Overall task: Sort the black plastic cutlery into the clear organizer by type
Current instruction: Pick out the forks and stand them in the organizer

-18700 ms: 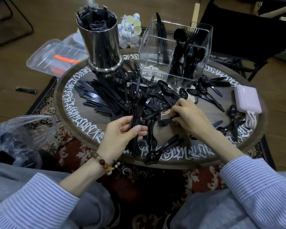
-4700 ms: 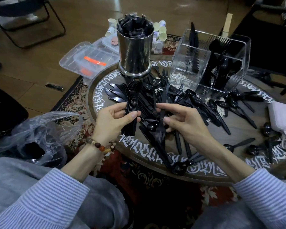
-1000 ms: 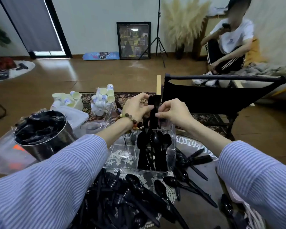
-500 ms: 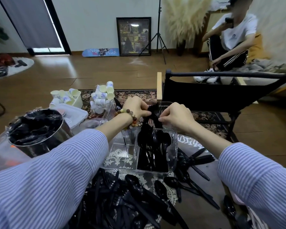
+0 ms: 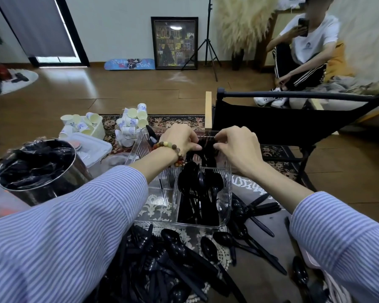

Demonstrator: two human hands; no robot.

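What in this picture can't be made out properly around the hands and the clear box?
- Head view: the fork bundle between the left hand and right hand; fingers cover most of it, count unreadable.
- The clear box: its far compartments sit behind both hands.
- The metal can: dark, blurred contents.
- Loose cutlery: sleeves and the bottom edge cut it off.

Our left hand (image 5: pixel 179 138) and right hand (image 5: pixel 239 145) have dropped from above the clear organizer (image 5: pixel 224 193) to its far right compartment, where the bundle of black forks (image 5: pixel 206 147) we gathered at the table now sits mostly inside, fingertips of both hands pinching its top. A second ago the forks stood tall above the rim. Our view, earlier looking down at the pile, has lifted toward the room.
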